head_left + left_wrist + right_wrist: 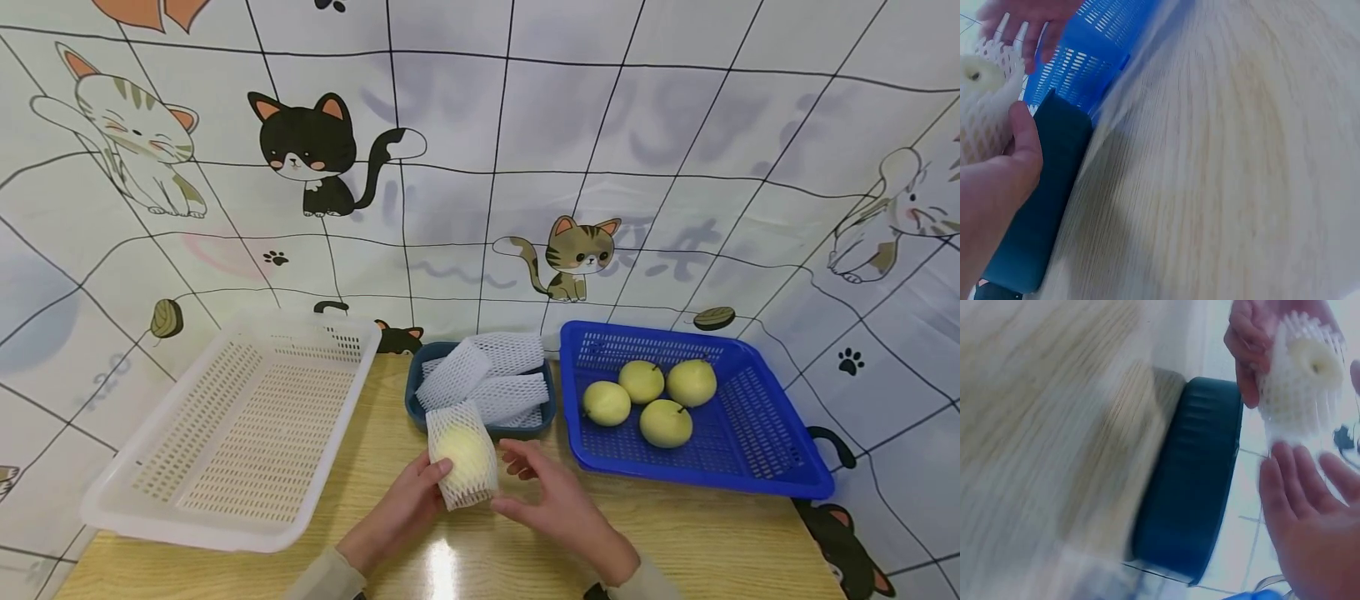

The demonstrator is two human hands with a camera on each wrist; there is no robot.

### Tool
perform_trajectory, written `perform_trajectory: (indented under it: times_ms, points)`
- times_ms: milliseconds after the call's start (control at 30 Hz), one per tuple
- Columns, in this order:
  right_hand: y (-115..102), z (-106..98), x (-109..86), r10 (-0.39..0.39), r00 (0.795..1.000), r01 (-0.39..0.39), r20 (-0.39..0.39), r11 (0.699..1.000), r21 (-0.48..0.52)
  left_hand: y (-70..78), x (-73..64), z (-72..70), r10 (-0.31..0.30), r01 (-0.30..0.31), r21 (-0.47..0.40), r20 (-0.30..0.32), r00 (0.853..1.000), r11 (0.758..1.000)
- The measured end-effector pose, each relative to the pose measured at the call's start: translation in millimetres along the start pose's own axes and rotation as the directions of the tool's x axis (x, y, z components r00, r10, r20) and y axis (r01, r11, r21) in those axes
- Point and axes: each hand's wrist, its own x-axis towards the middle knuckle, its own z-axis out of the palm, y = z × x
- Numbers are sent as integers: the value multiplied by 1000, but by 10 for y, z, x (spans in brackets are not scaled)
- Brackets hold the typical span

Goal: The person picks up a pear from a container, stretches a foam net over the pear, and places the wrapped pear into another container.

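Observation:
A pale yellow-green pear sits inside a white foam net sleeve, above the table's front middle. My left hand grips the sleeved pear from its left side, thumb across the front. Just to the right of it is my right hand, fingers spread and slightly bent, with a small gap to the net. In the right wrist view the pear's end shows at the sleeve's opening. Behind the hands, a dark teal bin holds several more foam net sleeves.
On the right, a blue basket holds several bare pears. A white perforated basket stands on the left. Everything rests on a wood-grain table. A cat-print sheet hangs behind.

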Motion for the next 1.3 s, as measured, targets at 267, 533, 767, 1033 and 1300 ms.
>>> perform_trajectory:
  times_ms: [267,533,767,1033,1300]
  points:
    - [-73,100,45,-315,938,250,-144,904,-347,-36,15,86,-1,-2,-61,-53,999,998]
    - [-91,155,59,-353,915,255,-198,883,-395,-12,20,175,-27,10,-162,-99,995,987]
    - [-97,164,39,-439,889,356,-131,842,-405,16,50,230,7,-32,-167,-146,989,985]
    - [-95,122,-22,-265,954,239,-141,955,-176,3,62,212,34,-39,-24,-187,982,999]
    - [-173,110,93,306,941,-235,-145,898,372,29,73,245,86,-34,248,-202,976,968]
